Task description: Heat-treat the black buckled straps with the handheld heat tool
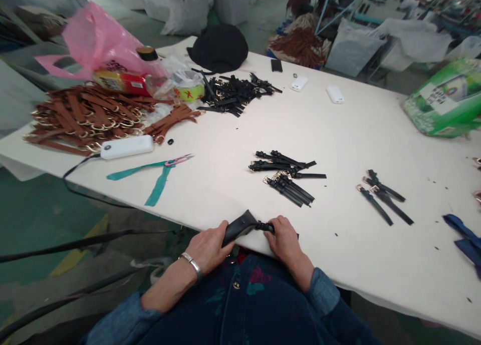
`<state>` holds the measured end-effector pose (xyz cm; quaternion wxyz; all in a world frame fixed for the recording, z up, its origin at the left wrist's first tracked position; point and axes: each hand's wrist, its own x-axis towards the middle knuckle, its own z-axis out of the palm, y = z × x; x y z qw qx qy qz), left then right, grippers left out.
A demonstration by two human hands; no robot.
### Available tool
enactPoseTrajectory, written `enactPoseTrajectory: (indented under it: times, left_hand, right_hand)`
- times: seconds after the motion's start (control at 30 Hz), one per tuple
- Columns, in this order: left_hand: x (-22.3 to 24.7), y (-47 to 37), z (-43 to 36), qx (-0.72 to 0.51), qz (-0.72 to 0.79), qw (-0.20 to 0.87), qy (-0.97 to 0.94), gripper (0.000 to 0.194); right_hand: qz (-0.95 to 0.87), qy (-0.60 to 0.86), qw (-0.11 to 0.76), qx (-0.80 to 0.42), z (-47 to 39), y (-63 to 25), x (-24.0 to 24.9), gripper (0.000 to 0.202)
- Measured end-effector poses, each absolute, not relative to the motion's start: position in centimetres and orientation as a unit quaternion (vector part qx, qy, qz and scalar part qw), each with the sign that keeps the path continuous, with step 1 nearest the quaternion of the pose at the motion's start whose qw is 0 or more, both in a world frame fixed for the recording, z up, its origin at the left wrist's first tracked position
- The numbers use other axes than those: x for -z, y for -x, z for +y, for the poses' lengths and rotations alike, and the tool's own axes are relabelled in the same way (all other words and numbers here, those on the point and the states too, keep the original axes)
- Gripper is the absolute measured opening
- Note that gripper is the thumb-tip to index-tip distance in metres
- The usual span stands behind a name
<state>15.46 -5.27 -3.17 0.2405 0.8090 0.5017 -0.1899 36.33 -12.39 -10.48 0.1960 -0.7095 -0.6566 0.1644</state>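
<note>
At the near table edge, my left hand [210,245] is closed around a dark, flat, folded-looking piece [240,226] with a small round dot on it; I cannot make out its exact kind. My right hand [285,241] pinches a short black strap [266,226], whose end touches or meets that dark piece. Fingers hide most of the strap. Just beyond my hands lies a small group of black buckle straps [289,187] with gold buckles. Several more black straps [389,205] lie apart to the right.
Brown straps [86,109] with gold rings are heaped at the left beside a white device [127,147]. Pink-handled snips [178,160] lie with teal strips [157,185]. Black straps [233,92] are piled near a black cap [220,47]. A green bag [447,99] stands at right.
</note>
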Motion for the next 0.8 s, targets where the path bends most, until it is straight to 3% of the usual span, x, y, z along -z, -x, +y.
enactPoseTrajectory:
  times: [0.13, 0.33, 0.8]
  left_hand:
    - [3.1, -15.3, -5.1, 0.188, 0.504, 0.253, -0.804, 0.034]
    - [3.3, -14.9, -4.9, 0.171, 0.502, 0.268, -0.804, 0.033]
    - [3.7, -14.8, -5.5, 0.174, 0.497, 0.245, -0.814, 0.034]
  right_hand:
    - [-0.659, 0.71, 0.166, -0.186, -12.1, -36.5, 10.4, 0.013]
    - [-0.667, 0.682, 0.207, -0.219, -12.4, -36.9, 10.8, 0.016]
    - [-0.702, 0.67, 0.205, -0.129, -12.1, -38.6, 11.1, 0.027]
